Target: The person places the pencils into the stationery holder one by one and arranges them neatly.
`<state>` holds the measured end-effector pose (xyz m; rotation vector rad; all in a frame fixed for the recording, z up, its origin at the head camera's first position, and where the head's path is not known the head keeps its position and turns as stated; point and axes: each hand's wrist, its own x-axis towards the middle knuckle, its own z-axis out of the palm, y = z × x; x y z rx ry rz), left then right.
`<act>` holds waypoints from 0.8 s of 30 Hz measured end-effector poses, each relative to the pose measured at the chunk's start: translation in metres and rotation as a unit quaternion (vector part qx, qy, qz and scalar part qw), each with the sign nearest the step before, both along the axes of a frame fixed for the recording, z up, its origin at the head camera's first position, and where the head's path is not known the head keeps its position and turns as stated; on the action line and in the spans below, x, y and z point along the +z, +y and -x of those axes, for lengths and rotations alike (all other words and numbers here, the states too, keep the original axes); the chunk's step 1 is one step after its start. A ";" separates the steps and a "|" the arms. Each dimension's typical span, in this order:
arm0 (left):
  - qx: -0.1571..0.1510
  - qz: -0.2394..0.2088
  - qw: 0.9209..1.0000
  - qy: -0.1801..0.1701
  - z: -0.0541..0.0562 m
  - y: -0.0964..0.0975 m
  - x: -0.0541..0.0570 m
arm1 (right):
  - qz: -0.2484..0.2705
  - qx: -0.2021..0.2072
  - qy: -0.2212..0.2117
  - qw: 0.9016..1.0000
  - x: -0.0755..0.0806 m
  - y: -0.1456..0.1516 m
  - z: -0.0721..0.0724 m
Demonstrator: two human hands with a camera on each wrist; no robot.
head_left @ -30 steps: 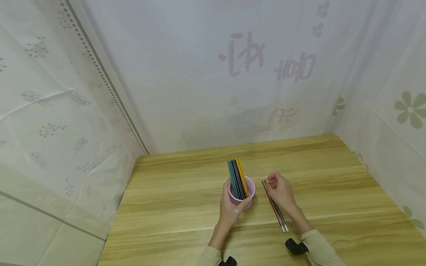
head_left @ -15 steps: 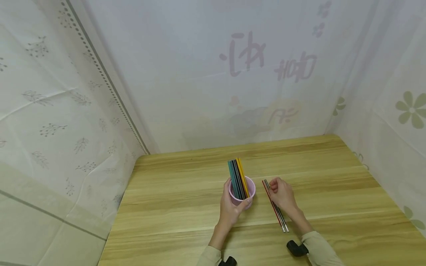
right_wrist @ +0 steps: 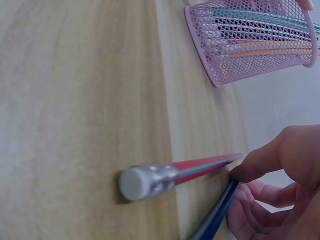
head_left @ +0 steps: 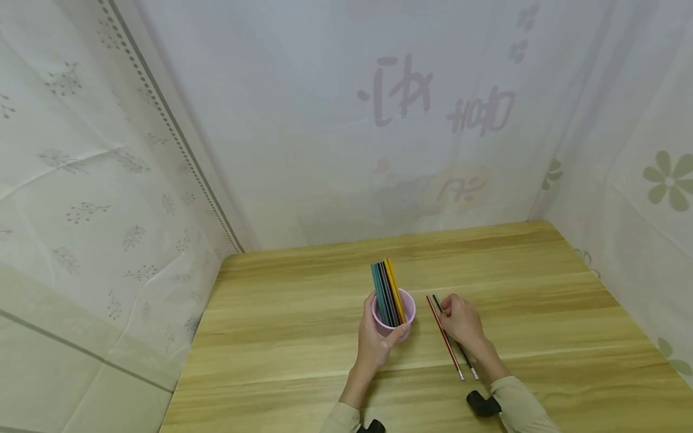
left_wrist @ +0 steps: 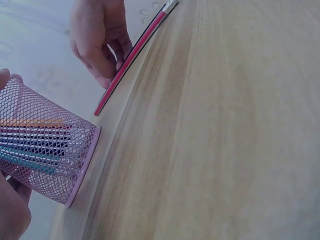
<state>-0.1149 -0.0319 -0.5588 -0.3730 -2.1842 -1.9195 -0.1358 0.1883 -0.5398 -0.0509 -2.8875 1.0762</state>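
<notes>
My left hand grips a pink mesh pencil cup around its side, fingers behind and thumb in front near the rim. Inside lean several pencils, teal, dark and yellow. To the right, my right hand pinches a dark pencil between thumb and fingers, toward its far end. Beside it on the table lies a red-and-dark striped pencil with a metal ferrule and white eraser at its near end. Both pencils slant the same way, with a narrow gap between them.
The wood-grain table has a rounded far edge. Pale patterned cloth hangs behind it and along both sides. Black wrist mounts sit by the sleeves.
The dark pencil has shifted right, away from the striped one, with my right hand on it. My left hand and the pencil cup have stayed in place.
</notes>
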 end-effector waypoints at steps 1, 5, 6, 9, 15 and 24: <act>0.000 -0.001 1.000 0.001 0.000 0.000 -0.001 | -0.004 0.004 -0.002 1.000 0.001 0.000 0.000; 0.000 0.000 1.000 0.007 0.000 -0.001 -0.002 | -0.006 0.015 -0.008 1.000 0.005 0.001 -0.001; 0.001 0.002 1.000 0.007 0.000 -0.001 -0.002 | -0.003 0.020 -0.010 1.000 0.007 0.002 -0.001; 0.003 0.006 1.000 0.006 0.000 -0.001 -0.001 | 0.001 0.029 -0.002 1.000 0.013 0.002 -0.001; 0.007 0.014 1.000 -0.002 -0.001 -0.001 -0.001 | 0.006 0.020 0.067 0.998 0.031 -0.001 0.004; 0.013 0.016 1.000 -0.005 -0.001 -0.001 0.000 | 0.044 0.016 0.164 0.985 0.071 -0.020 0.011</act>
